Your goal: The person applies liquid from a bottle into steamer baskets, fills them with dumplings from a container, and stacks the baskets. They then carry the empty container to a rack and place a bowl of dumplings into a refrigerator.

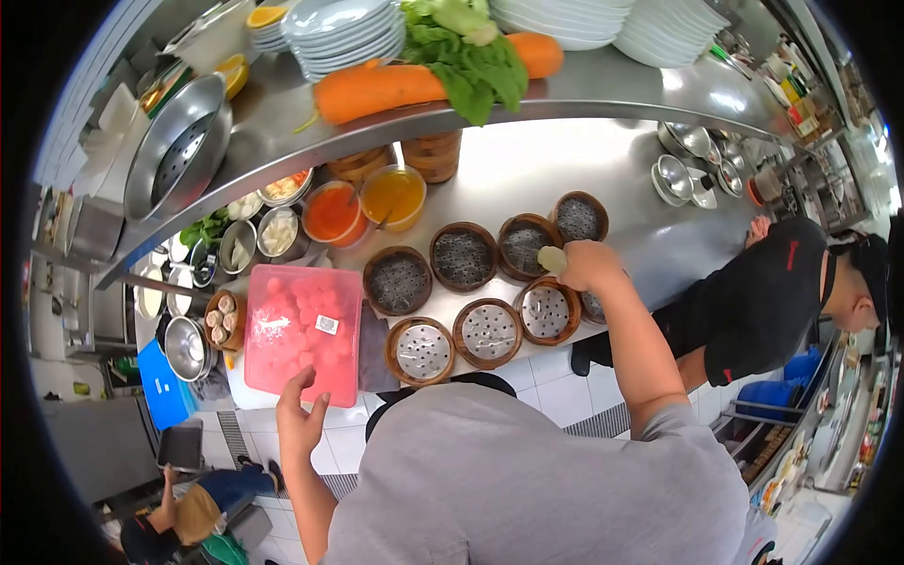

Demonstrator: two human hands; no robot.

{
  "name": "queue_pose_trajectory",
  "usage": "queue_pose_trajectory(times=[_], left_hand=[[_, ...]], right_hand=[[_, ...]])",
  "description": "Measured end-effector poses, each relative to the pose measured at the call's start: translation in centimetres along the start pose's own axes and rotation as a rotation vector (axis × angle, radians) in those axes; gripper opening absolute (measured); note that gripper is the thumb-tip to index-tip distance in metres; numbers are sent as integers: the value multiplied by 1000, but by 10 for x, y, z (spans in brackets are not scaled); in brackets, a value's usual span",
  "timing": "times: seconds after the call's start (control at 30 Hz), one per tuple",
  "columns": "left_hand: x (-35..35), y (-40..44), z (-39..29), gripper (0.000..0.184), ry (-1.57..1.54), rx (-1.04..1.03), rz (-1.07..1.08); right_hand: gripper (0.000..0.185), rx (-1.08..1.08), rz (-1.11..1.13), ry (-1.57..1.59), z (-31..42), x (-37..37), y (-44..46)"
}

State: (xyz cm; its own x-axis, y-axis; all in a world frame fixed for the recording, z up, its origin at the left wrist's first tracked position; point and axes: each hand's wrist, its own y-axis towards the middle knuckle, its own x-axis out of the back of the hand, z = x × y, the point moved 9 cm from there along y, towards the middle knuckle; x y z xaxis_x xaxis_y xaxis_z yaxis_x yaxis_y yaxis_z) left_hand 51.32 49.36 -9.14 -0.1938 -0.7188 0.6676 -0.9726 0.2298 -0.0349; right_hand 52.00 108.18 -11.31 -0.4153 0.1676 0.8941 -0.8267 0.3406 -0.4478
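Observation:
My right hand (591, 266) is closed on a pale yellowish rounded thing (552, 260), whose kind I cannot make out. It is above the right end of two rows of small round bamboo steamers. A back-row steamer (527, 247) with a dark mesh-like bottom lies just beneath the held thing. Below the hand is a front-row steamer (546, 313) with a perforated metal plate; another beside it is partly hidden by my forearm. My left hand (299, 414), fingers apart and holding nothing, is at the front edge of a pink translucent lidded box (344, 363) with round pieces inside.
Tubs of orange-red sauce (334, 213) and yellow liquid (394, 196) stand behind the box. A steamer of dumplings (222, 320) is left of it. Overhead runs a metal shelf (603, 91) with carrots and plates. A co-worker (767, 282) stands at the right, another person (193, 508) lower left.

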Motion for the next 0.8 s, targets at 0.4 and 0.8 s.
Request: queue_pose_trajectory(times=[0.4,0.8], left_hand=[[34,-19,36,54,-27,114,-68],[82,-8,97,67,-369,52,-59]], right_hand=[[33,359,11,-92,185,4,6],[75,591,80,298,396,-4,-64]])
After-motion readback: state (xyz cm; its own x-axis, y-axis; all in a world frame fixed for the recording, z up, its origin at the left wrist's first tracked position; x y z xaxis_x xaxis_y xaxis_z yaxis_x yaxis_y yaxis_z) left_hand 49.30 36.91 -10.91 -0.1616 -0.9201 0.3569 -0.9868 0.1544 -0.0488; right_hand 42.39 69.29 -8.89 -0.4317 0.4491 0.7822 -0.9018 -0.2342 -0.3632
